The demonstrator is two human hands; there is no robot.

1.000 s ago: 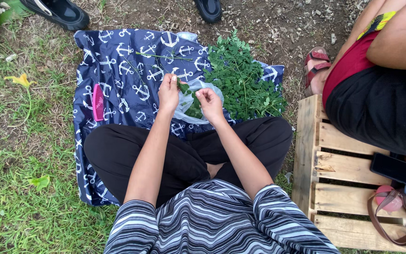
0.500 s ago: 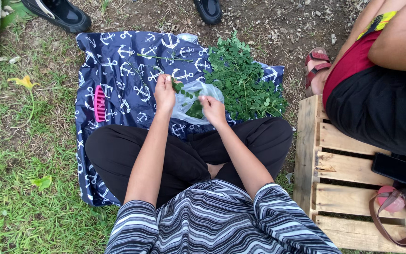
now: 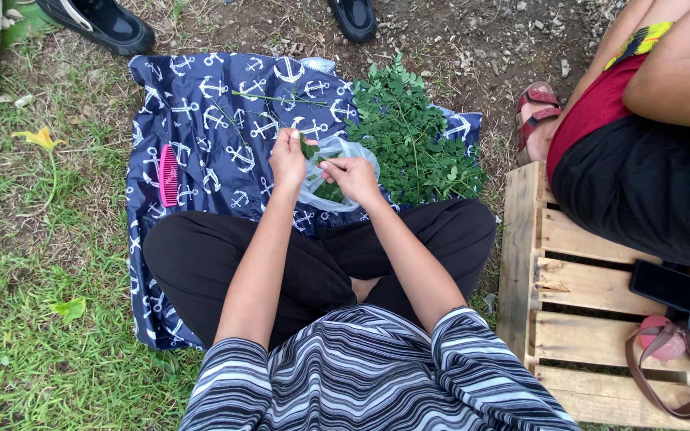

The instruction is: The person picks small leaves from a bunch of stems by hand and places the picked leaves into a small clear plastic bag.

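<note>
The left hand (image 3: pixel 287 157) pinches a small leafy sprig (image 3: pixel 309 148) between thumb and fingertips, held above a clear plastic bag (image 3: pixel 337 172). The right hand (image 3: pixel 351 174) is closed to a narrow pinch just beside the left, touching the same sprig at its lower end and resting against the bag's mouth.

Handling judgement: the sprig is very light, soft and limp; its thin stem likely bends rather than snaps, and the small leaflets probably strip off or bruise under pressure. Grip at the stem, not the leaflets. The bag is thin, slack and likely slippery, with no stiffness of its own; take it at the rim.

Surroundings: a pile of green leafy branches (image 3: pixel 413 140) lies just beyond the right hand on an anchor-print cloth (image 3: pixel 201 120). A bare stem (image 3: pixel 277 99) lies ahead of the left hand; a pink comb (image 3: pixel 168 175) lies well to its left.

Clearances: a wooden pallet crate (image 3: pixel 557 271), on which another person (image 3: pixel 648 183) sits, bounds the far right. Grass (image 3: pixel 33 263) to the left offers open room.
</note>
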